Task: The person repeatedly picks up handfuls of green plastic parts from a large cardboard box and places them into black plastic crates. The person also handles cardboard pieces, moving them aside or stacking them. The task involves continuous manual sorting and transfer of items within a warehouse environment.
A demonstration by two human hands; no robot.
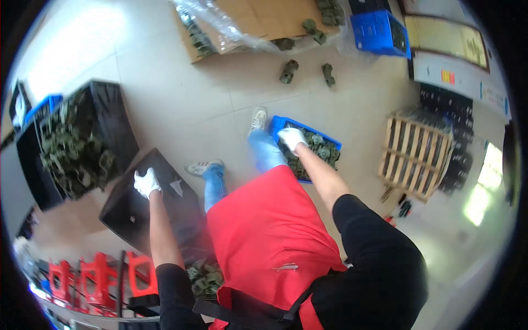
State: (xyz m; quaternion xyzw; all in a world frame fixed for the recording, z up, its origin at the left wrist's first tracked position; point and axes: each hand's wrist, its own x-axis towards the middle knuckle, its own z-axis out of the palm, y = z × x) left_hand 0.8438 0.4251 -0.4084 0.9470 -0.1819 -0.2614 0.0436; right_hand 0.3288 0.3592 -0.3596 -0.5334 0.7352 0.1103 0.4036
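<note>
My left hand (146, 182), in a white glove, is over the upper side of a black box (159, 206) at the left. Its fingers are partly bent and apart, and nothing shows in them. My right hand (291, 138), also white-gloved, is at the left end of a blue crate (333, 142) filled with green, camouflage-like parts (322, 151). Its fingers look curled; whatever they hold is hidden. The crate stands on the floor just right of my legs.
Another black box (115, 118) at the left has a heap of green parts (71, 146). Two loose green pieces (289, 71) lie ahead, near cardboard (258, 19) with plastic film. Red stools (99, 280) stand lower left; a wooden pallet (416, 154) is at the right.
</note>
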